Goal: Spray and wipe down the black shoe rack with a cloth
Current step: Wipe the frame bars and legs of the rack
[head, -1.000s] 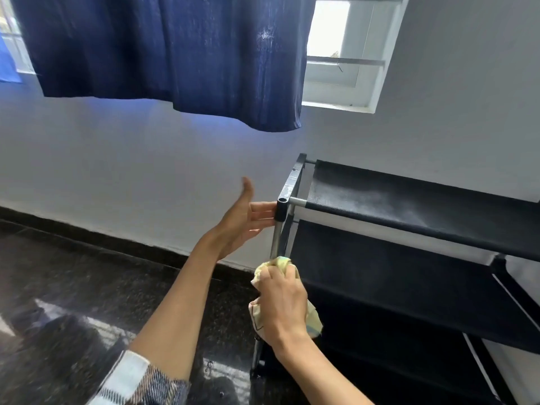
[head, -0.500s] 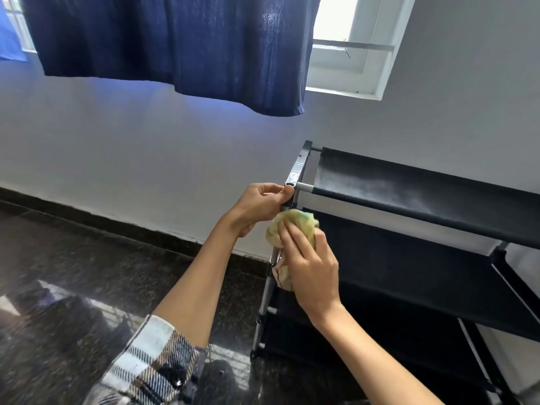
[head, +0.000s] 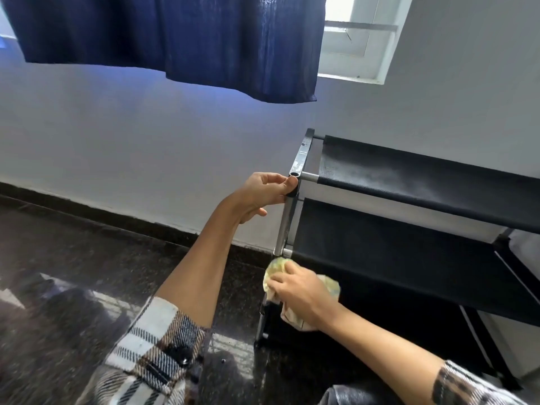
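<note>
Head view: the black shoe rack [head: 409, 252] is set against the wall at right; its near-left top corner joint is gripped by the left hand [head: 260, 197]; a yellow cloth [head: 276, 267] is clutched in the right hand [head: 301, 293] and pressed against the near-left upright, below the middle shelf

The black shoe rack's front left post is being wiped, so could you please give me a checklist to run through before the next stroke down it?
1. Left hand steadies the black shoe rack at its top corner joint: ok.
2. Right hand has a grip on the crumpled pale yellow cloth: ok.
3. Cloth lies against the silver metal post, at the middle shelf joint: ok.
4. Lower stretch of the post free of obstacles: cannot tell, the hand and cloth hide it.
5. Post wet with spray: cannot tell.
6. Top black fabric shelf clean: not ok, a pale dusty film shows.
</note>
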